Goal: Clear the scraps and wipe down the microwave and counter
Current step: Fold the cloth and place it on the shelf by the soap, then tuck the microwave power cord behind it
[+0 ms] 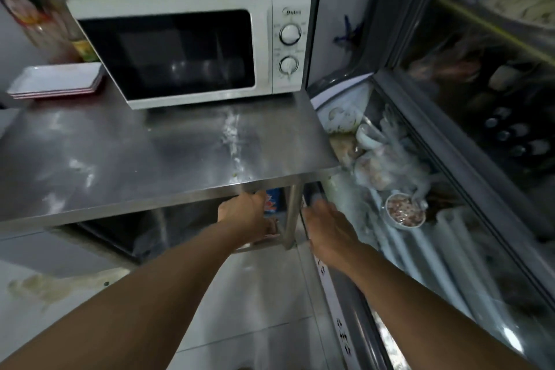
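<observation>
A white microwave with its door closed stands at the back of a steel counter. A streak of white and green scraps runs from the microwave to the front edge, and pale smears mark the counter's left part. My left hand is just under the front edge near the right corner, loosely cupped, with nothing seen in it. My right hand, blurred, has its fingers extended beside the table leg, in the gap next to the display fridge.
Stacked white trays lie left of the microwave, bottles behind them. The glass display fridge holds bowls and wrapped food. A blue and red packet sits under the counter. A dirty spill marks the pale surface at the lower left.
</observation>
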Demonstrator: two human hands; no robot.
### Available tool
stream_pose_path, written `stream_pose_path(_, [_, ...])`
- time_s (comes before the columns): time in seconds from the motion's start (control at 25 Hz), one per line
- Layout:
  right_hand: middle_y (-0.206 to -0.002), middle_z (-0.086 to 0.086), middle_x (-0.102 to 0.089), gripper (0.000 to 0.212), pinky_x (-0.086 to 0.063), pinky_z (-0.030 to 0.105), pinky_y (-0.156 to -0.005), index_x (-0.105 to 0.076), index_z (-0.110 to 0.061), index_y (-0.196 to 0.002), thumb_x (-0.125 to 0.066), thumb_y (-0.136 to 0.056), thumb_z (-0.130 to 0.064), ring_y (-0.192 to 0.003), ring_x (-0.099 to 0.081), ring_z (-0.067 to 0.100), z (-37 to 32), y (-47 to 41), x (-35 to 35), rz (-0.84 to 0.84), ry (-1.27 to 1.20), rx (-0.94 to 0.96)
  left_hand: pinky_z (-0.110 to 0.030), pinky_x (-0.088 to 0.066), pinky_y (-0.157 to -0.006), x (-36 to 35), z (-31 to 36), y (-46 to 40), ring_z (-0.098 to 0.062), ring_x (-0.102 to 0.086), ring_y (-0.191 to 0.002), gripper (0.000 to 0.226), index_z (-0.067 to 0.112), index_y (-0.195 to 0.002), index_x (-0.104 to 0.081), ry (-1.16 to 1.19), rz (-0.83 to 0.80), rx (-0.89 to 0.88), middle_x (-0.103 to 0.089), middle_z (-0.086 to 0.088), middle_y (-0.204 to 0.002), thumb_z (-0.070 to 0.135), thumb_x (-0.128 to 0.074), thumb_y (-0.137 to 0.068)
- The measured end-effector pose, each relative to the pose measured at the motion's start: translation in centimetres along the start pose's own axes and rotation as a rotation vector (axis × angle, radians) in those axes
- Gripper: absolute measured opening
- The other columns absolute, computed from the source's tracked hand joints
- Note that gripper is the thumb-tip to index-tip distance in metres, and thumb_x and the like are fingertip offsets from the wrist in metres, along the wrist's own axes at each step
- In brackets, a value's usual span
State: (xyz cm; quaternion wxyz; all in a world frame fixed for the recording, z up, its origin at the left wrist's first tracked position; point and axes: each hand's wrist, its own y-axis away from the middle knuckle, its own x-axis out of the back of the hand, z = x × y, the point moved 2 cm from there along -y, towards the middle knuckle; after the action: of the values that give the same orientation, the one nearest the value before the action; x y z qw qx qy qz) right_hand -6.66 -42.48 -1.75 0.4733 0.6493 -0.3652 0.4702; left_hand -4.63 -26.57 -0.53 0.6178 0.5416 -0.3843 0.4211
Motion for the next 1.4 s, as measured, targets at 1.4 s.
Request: stream_pose_path(1.4, [-0.14,0.013,-0.032,0.065,-0.038,0.04,-0.102,-0.027,-0.014,-0.141,-0.061,-0.087,-0.025,-0.129,-0.033,0.03,3.2,-5.4,33.3,0.438,0.086,-0.028,-0.034,-0.042,-0.078,33.5,3.0,-3.2,-0.026,-0.056,-0.11,0.044,0.017,-0.13,-0.04,-0.04,0.562,-0.095,-0.056,-0.005,-0.123,0.031,-0.054,-0.09])
